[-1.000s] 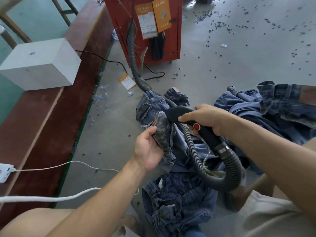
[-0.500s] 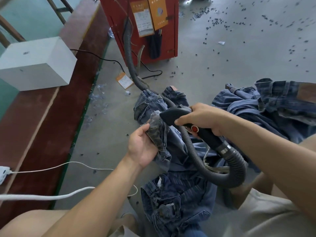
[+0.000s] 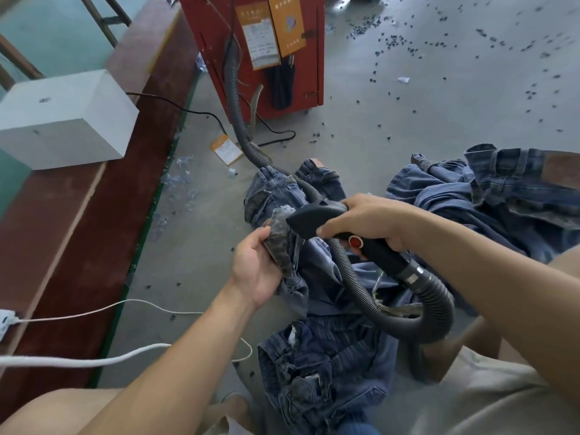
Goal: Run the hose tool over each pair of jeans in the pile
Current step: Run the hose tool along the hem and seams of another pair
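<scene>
A grey floor [image 3: 408, 127] is strewn with dark scraps, and a red machine [image 3: 251, 51] is stood at its far side, from which a ribbed hose [image 3: 354, 277] is led across the jeans [image 3: 317, 271] heaped at the centre, with more jeans piled to the right [image 3: 502, 196]. The black nozzle [image 3: 314, 219] is grasped by the right hand [image 3: 367, 219], its tip laid against a bunched fold of denim. That fold is clenched in the left hand [image 3: 257, 271].
</scene>
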A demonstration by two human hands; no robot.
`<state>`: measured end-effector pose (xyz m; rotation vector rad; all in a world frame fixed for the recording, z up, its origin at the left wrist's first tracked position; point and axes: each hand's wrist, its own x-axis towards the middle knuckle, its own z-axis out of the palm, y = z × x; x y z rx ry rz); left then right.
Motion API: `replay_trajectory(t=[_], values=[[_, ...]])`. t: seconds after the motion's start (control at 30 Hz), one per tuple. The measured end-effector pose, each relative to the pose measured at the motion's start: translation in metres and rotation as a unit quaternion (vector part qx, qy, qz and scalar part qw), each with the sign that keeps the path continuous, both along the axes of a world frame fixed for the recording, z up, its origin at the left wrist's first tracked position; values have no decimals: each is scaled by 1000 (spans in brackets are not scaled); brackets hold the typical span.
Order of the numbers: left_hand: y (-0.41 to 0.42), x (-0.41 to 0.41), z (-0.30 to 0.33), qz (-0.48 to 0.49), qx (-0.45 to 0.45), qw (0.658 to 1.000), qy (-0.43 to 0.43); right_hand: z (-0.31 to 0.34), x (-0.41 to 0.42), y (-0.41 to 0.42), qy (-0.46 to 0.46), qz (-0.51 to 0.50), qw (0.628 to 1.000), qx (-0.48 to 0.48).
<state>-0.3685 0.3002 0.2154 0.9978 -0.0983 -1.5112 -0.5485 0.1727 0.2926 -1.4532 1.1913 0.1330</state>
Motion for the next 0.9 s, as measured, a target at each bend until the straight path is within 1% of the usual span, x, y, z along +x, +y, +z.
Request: replay_trajectory(t=[0.03, 0.07, 0.2, 0.27, 0.33, 0.43, 0.5, 0.6, 0.67, 0.73, 0.8, 0.83, 0.9], values=[[0, -1, 1, -3, -1, 1000, -7, -1, 2, 3, 2, 14, 1000, -4], [0, -3, 2, -10, -3, 1000, -12, -2, 4, 5, -6, 4, 1000, -6], [4, -10, 4, -41, -10, 999, -29, -8, 6, 0, -58, -111, 992, -19], [4, -9, 4, -39, -9, 999, -25, -7, 3, -6, -62, -135, 989, -22], [2, -4, 4, -15, 3, 1000, -8, -3, -3, -9, -37, -83, 995, -46], [-1, 8, 4, 40, 33, 998, 21, 0, -7, -3, -34, 46, 995, -85], [-3, 9, 4, 67, 45, 996, 30, -3, -6, 5, -40, 91, 989, -106], [-5, 5, 2, 78, 70, 994, 9, -10, 0, 14, -20, 134, 982, -134], [-5, 3, 1, 67, 80, 994, -5, -15, 5, 17, -28, 118, 983, -135], [-4, 2, 1, 53, 88, 995, -7, -18, 9, 14, -44, 49, 987, -144], [-3, 0, 2, 43, 88, 995, -7, -16, 9, 6, -38, -18, 987, -154], [-2, 0, 3, 46, 86, 995, -7, -13, 7, 2, -27, -29, 988, -150], [-3, 4, 4, 64, 80, 995, -3, -7, 0, -4, -9, 6, 992, -129]])
